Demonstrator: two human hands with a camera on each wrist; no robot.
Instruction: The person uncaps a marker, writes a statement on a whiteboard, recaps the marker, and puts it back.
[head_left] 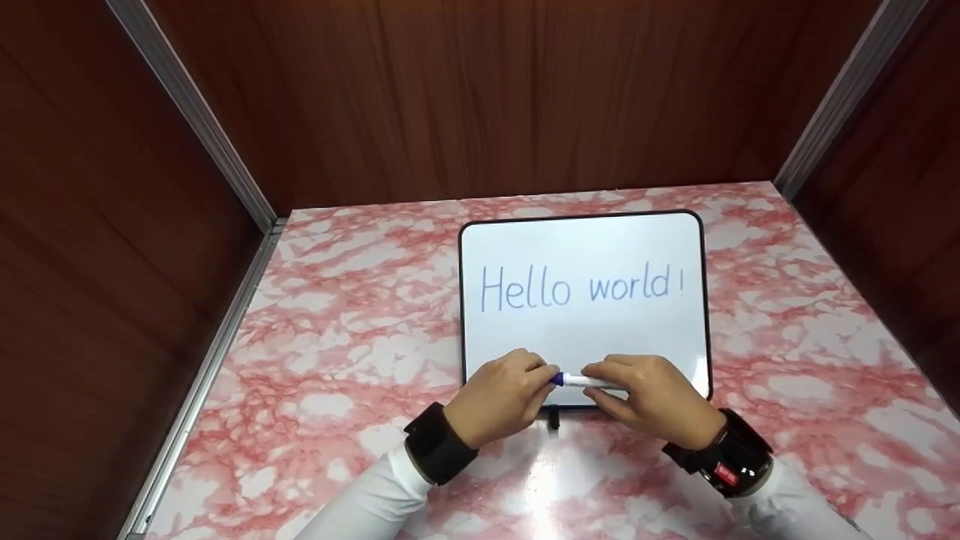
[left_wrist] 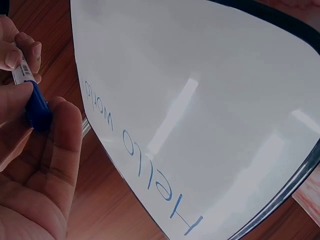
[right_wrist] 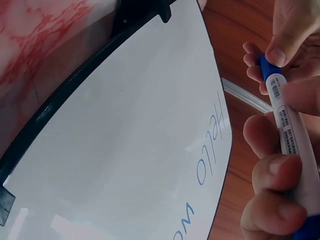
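A white marker [head_left: 592,381] with a blue cap [right_wrist: 271,66] is held sideways between both hands, over the lower edge of a whiteboard [head_left: 585,337]. My left hand [head_left: 504,396] pinches the cap between thumb and fingers, and the cap sits on the marker's tip end. Around the white barrel curl the fingers of my right hand [head_left: 660,394]; its blue tail end shows low in the right wrist view. Blue handwriting [head_left: 581,289] on the board reads "Hello world!". The board has a black rim and stands tilted back.
Red-and-white marbled tabletop [head_left: 337,352] surrounds the board. Brown wood-grain panels [head_left: 480,97] with metal corner strips [head_left: 202,112] close in the back and both sides. A small black piece [head_left: 553,418] shows at the board's bottom edge, below the hands.
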